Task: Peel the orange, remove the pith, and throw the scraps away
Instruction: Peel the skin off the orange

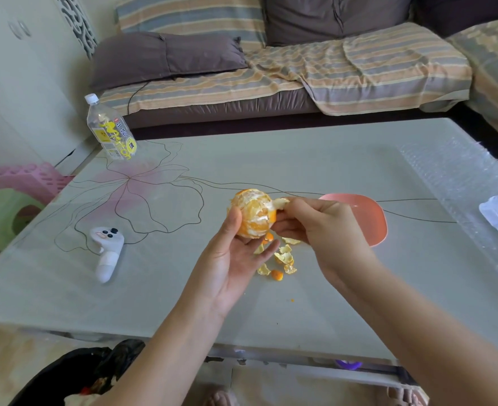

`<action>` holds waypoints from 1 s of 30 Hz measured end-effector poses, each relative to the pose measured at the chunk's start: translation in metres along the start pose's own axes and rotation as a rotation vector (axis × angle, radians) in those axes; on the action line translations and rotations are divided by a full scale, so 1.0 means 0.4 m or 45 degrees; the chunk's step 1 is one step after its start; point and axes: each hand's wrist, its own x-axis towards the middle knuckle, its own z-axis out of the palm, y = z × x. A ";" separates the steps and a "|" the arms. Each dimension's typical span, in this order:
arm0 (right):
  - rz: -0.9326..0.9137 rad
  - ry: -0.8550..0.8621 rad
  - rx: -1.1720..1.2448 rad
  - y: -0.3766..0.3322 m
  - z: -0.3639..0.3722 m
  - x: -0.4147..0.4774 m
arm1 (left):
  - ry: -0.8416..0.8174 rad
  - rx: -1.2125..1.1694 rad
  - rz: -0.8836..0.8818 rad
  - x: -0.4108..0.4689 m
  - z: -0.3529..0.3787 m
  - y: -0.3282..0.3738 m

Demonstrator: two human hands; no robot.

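Note:
A mostly peeled orange [253, 213] with white pith on it sits in my left hand [230, 253], held up above the table by thumb and fingers. My right hand [315, 227] pinches a strip of peel [280, 203] that is still joined to the orange's upper right side. Several torn peel scraps [282, 259] lie on the table just below the orange. A pink bowl [367, 218] stands behind my right hand. A black bin bag [75, 373] sits on the floor at the lower left.
A glass-topped table [183, 288] carries a white controller [107, 253] at the left, a clear bottle [111, 130] at the far left corner and bubble wrap [461, 183] at the right. A sofa [271, 83] stands behind; plastic stools [13, 194] stand left.

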 end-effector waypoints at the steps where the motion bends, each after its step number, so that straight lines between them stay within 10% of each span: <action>1: 0.072 -0.010 0.100 0.006 0.002 0.003 | 0.006 -0.012 -0.002 0.001 0.000 0.000; 6: 0.392 0.081 0.530 0.033 -0.016 0.043 | -0.029 -0.073 0.031 -0.002 -0.004 0.014; 15: -0.009 -0.036 -0.989 0.062 -0.008 0.063 | 0.364 -0.163 -0.102 0.005 -0.028 0.032; 30: -0.516 -0.030 -0.866 0.020 0.022 -0.012 | 0.373 0.265 0.093 -0.006 -0.013 0.002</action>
